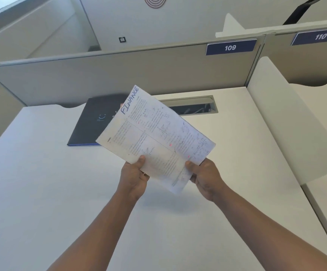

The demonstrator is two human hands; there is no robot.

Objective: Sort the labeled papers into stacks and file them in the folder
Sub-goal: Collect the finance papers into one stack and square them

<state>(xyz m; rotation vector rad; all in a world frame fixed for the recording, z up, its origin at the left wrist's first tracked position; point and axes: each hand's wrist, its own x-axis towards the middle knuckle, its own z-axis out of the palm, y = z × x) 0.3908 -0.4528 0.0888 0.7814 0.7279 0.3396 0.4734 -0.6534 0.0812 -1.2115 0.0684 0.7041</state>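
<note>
**FINANCE sheets being held above the tabletop**

A thin bundle of white printed papers [154, 135], hand-labelled "FINANCE" in blue, is being held tilted in the air above the white tabletop [41, 173], partly in front of the dark navy flat folder [92, 122] lying closed at the back. The lower edge is being pinched by the left hand [134, 176] and the right hand [205, 178], thumbs on top, fingers clamped underneath. The sheets are being judged light, limp and easily creased, so support along 2 edges is being advised. The smooth tabletop is being enclosed by grey partition panels numbered 109 [230, 47] and 110.
</note>
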